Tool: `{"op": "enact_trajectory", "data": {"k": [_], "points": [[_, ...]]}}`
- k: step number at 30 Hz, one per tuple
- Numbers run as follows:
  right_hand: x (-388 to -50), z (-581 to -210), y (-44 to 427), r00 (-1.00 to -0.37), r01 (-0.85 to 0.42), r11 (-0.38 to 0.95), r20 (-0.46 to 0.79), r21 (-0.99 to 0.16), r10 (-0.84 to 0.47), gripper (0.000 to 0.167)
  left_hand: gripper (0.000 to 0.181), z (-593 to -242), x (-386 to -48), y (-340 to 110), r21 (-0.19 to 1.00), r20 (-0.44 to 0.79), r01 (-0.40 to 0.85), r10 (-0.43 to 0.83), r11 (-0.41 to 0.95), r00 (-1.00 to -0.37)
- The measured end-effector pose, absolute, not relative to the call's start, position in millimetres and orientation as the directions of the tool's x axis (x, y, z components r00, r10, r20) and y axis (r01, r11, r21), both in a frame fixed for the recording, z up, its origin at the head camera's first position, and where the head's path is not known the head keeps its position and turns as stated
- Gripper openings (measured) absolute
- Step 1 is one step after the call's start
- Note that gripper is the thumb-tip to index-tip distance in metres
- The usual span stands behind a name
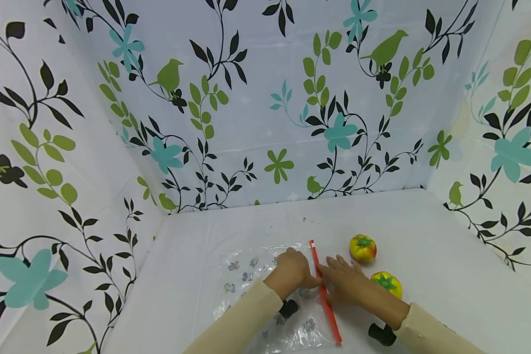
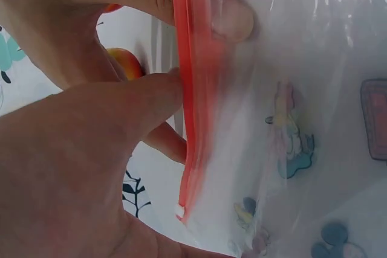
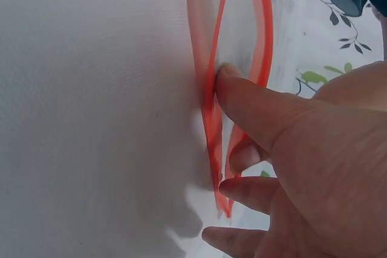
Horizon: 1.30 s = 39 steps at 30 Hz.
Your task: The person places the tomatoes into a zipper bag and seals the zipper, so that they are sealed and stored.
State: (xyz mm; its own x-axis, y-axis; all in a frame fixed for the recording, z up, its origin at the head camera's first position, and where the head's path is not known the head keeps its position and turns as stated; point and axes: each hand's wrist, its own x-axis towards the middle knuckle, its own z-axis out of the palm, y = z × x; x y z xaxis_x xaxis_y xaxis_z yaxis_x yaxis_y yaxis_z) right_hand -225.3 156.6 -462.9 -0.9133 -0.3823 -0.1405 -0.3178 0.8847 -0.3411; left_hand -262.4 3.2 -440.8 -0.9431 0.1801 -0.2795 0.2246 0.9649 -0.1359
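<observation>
A clear plastic zip bag [image 1: 307, 322] with small cartoon prints lies on the white table, its red zip edge [image 1: 332, 322] on the right side. At that edge my left hand [image 1: 294, 270] pinches the bag, its thumb on the red strip in the left wrist view. Opposite it, my right hand [image 1: 351, 285] holds the edge too. In the right wrist view the two red strips [image 3: 261, 34] stand apart, with the right thumb [image 3: 254, 95] between them. One fingertip [image 2: 236, 22] shows through the plastic in the left wrist view.
Two yellow-and-red, tomato-like fruits with green tops, one farther back [image 1: 363, 249] and one nearer [image 1: 387, 284], sit right of the bag, beside the right hand. Patterned cloth walls [image 1: 248, 113] with leaves and birds enclose the table [image 1: 194, 260] at the back and sides.
</observation>
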Motion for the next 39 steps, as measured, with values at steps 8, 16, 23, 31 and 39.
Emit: {"op": "enact_trajectory", "data": {"k": [8, 16, 23, 31, 39], "points": [[-227, -465, 157, -0.915, -0.301, 0.897, -0.166, -0.323, -0.367, 0.079, 0.087, -442, -262, 4, -0.13, -0.276, 0.21, 0.168, 0.969, -0.946], [-228, -469, 158, -0.918, -0.294, 0.907, -0.175, -0.3, -0.356, 0.077, 0.079, -437, -264, -3, -0.105, -0.303, 0.252, 0.21, 0.962, -0.93], [-227, -465, 156, -0.916, -0.293, 0.901, -0.177, -0.32, -0.36, 0.08, 0.092, -442, -263, 3, -0.112, -0.272, 0.197, 0.161, 0.974, -0.949], [-227, -469, 155, -0.914, -0.296, 0.903, -0.18, -0.313, -0.362, 0.081, 0.097, -452, -267, 8, -0.161, -0.243, 0.167, 0.125, 0.973, -0.962], [-226, -467, 154, -0.919, -0.28, 0.913, -0.193, -0.296, -0.344, 0.081, 0.092, -457, -269, 4, -0.161, -0.218, 0.182, 0.145, 0.97, -0.965]]}}
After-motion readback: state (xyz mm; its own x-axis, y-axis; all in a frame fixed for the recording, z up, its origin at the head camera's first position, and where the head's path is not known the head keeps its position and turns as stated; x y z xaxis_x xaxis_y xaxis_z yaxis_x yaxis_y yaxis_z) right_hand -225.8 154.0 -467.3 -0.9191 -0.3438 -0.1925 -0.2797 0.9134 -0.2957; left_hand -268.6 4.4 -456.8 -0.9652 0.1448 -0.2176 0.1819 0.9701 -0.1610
